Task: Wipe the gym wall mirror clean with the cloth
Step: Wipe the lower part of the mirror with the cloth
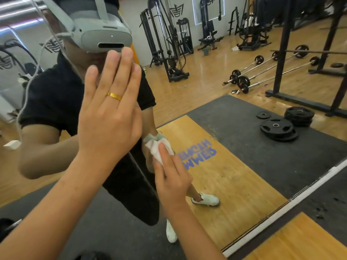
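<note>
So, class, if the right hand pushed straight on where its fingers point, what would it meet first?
The cloth the right hand holds, then the mirror just behind; cloth and glass seem to touch.

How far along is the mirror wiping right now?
Done: unclear; the mirror shows no visible line between wiped and unwiped glass. In hand: the right hand holds the cloth against the glass, while the left hand rests flat higher up. Remaining: likely the spot under that palm, maybe more.
</note>
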Action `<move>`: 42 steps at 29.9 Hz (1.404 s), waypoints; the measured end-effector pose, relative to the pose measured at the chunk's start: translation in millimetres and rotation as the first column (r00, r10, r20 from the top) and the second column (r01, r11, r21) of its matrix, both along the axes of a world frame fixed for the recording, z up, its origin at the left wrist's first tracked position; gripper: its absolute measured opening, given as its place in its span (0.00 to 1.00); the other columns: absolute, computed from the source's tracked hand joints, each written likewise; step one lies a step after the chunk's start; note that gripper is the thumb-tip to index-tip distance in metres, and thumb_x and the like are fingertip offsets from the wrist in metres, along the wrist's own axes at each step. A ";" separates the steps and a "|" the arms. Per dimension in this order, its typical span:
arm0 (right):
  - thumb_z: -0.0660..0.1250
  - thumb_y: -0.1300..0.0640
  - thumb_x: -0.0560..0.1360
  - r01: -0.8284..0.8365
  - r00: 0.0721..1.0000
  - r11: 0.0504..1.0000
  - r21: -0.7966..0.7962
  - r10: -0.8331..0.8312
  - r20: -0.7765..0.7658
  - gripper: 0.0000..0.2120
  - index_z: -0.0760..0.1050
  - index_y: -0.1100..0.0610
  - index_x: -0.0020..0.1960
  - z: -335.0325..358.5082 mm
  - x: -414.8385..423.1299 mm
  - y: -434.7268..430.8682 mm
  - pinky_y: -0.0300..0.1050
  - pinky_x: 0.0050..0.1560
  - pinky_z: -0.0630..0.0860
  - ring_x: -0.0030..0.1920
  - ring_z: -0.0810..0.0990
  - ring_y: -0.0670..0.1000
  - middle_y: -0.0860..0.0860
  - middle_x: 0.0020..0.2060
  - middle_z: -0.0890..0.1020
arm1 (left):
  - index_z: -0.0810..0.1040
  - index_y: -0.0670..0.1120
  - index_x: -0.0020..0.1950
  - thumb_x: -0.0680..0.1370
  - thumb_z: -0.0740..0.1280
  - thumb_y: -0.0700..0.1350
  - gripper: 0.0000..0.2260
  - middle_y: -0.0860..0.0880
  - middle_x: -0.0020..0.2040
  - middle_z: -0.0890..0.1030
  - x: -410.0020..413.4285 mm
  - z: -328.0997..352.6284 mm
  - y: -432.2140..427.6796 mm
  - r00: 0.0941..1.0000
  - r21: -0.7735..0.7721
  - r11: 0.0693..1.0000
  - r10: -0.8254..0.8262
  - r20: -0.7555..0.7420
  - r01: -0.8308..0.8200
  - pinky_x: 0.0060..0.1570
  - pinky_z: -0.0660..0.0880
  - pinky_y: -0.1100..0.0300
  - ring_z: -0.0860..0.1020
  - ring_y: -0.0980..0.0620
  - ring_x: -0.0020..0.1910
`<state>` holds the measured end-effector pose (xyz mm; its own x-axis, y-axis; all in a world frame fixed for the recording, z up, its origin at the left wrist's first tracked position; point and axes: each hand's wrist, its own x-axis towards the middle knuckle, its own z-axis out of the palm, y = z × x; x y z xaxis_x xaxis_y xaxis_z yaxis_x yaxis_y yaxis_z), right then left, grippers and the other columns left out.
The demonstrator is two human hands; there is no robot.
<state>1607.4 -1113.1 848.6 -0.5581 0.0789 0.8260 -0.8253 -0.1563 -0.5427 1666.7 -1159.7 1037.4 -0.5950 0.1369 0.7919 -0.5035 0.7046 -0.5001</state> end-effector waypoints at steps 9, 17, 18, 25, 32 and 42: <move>0.62 0.54 0.87 0.062 0.995 0.995 0.081 -0.055 -0.077 0.12 0.78 0.56 0.66 -9.5 -42.3 14.8 0.41 0.31 0.72 0.34 0.72 0.47 0.51 0.37 0.78 | 0.71 0.36 0.76 0.88 0.53 0.41 0.19 0.39 0.77 0.70 -26.6 -80.0 14.6 0.990 0.138 0.987 -0.067 -0.125 0.084 0.78 0.56 0.41 0.68 0.40 0.77; 0.69 0.55 0.81 -0.015 0.937 0.998 -0.065 0.036 0.347 0.19 0.73 0.48 0.71 24.3 -138.1 51.6 0.55 0.34 0.75 0.35 0.73 0.45 0.47 0.38 0.73 | 0.72 0.39 0.76 0.83 0.61 0.38 0.21 0.41 0.77 0.70 -32.7 -91.3 11.8 0.981 0.110 0.992 -0.032 -0.193 0.054 0.78 0.55 0.40 0.66 0.42 0.78; 0.69 0.55 0.82 -0.008 0.933 0.997 -0.082 0.037 0.359 0.20 0.73 0.48 0.72 23.9 -137.3 48.5 0.57 0.35 0.76 0.36 0.74 0.46 0.47 0.39 0.74 | 0.73 0.39 0.75 0.83 0.62 0.38 0.20 0.41 0.77 0.70 -33.2 -91.4 11.6 0.980 0.112 0.992 -0.029 -0.197 0.052 0.78 0.55 0.40 0.65 0.42 0.78; 0.65 0.56 0.85 -0.062 0.986 0.991 0.121 0.080 -0.150 0.13 0.76 0.56 0.68 -18.8 -93.0 35.6 0.43 0.33 0.73 0.34 0.72 0.49 0.51 0.38 0.77 | 0.75 0.38 0.73 0.82 0.63 0.38 0.19 0.41 0.75 0.72 -38.0 -93.8 10.2 0.968 0.081 0.995 -0.031 -0.249 0.053 0.80 0.52 0.44 0.63 0.45 0.80; 0.70 0.59 0.81 0.035 0.946 0.997 -0.066 -0.012 0.323 0.17 0.78 0.58 0.69 8.0 -195.7 59.3 0.47 0.34 0.73 0.35 0.72 0.47 0.51 0.38 0.74 | 0.77 0.37 0.70 0.82 0.63 0.39 0.17 0.40 0.74 0.73 -47.9 -100.4 11.4 0.947 0.093 0.994 -0.025 -0.322 0.058 0.81 0.50 0.45 0.63 0.44 0.80; 0.65 0.57 0.85 -0.037 0.961 0.990 0.137 0.073 -0.266 0.11 0.77 0.56 0.66 -7.9 -168.0 59.4 0.40 0.38 0.73 0.37 0.72 0.46 0.47 0.44 0.73 | 0.77 0.35 0.70 0.82 0.63 0.40 0.17 0.37 0.72 0.74 -50.6 -106.5 9.2 0.936 0.056 0.998 -0.005 -0.351 0.026 0.79 0.51 0.42 0.64 0.43 0.79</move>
